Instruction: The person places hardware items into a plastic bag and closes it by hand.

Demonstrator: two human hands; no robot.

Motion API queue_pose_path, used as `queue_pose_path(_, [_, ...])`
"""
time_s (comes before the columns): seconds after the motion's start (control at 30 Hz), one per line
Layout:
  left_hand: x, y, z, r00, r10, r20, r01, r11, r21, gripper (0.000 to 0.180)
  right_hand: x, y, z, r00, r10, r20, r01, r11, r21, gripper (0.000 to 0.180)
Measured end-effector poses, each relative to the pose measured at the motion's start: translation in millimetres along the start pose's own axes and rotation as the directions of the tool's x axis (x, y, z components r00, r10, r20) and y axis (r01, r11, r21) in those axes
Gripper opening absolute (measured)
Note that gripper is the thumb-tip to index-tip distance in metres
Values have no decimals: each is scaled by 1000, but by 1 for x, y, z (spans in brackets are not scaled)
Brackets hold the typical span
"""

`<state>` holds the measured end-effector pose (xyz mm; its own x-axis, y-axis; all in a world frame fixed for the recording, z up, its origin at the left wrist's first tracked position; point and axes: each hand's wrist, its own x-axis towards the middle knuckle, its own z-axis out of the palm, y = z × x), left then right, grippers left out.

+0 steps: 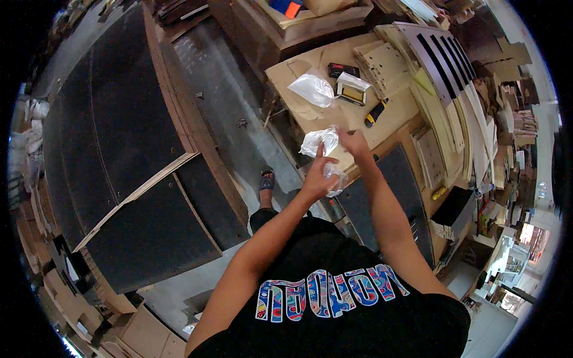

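I observe remotely a crinkled, silvery-white plastic bag (318, 143) at the brown tabletop's (291, 74) left edge, toward its near corner. The left hand's (318, 175) fingers are clamped on crumpled, transparent plastic film (338, 183); the right hand (356, 143) meets the bag, its finger closure indeterminable to me.

Held bag (319, 142): thin plastic, crinkled, shiny. Second bag (312, 89): same glossy film. Tabletop (298, 118): matt, fairly smooth, wood or card, can't tell. Black-yellow tool (376, 113): hard plastic look. Dark panel (122, 113): smooth, mostly matt. Strip (140, 198): pale bare wood. Floor (209, 65): concrete-looking, faint sheen. Shirt (286, 256): soft matt cloth. Carton (152, 334): matt cardboard.
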<state>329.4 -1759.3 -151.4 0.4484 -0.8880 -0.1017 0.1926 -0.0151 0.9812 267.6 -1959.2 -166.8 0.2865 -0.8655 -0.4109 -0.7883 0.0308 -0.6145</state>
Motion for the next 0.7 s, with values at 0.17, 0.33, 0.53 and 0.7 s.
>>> queue_pose_path(0.17, [2, -7, -4, 1000, -19, -3, 19, 1000, -16, 39, -35, -27, 11, 964, 161, 210, -192, 971, 140, 61])
queue_pose_path(0.33, [2, 2, -8, 1000, -25, 7, 24, 1000, 5, 40, -8, -2, 42, 1000, 23, -11, -21, 988, 151, 55])
queue_pose_path(0.53, [4, -9, -6, 998, -52, 23, 54, 994, -99, 41, -11, -14, 44, 1000, 16, -7, -14, 985, 174, 52])
queue_pose_path(0.7, [4, -8, -3, 1000, -28, -4, 27, 998, -59, 40, -26, -39, 23, 981, 28, 194, -86, 951, 298, 41])
